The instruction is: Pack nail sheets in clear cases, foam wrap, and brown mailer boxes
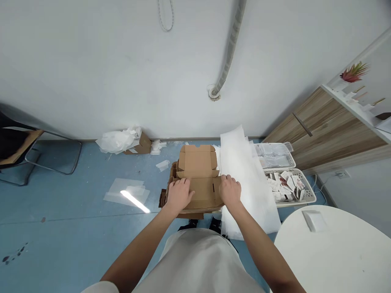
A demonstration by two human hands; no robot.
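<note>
An unfolded brown cardboard box (200, 191) lies in front of me, its lid panel (198, 158) pointing away toward the wall. On its left side, my left hand (180, 194) is closed with the fingers curled over the edge. My right hand (230, 190) grips the right side flap, thumb and fingers bent around it. A dark slot shows in the board near that hand. Beneath and to the left is a stack of more flat cardboard (172, 173). The undersides of both hands are hidden.
White foam sheets (244, 179) lie right of the cardboard. Beyond them are a basket of packets (310, 197), a bin of clear bags (275, 156), a wooden cabinet (339, 126) and a round white table (336, 252). A carton (143, 144) and a chair (77, 156) stand left.
</note>
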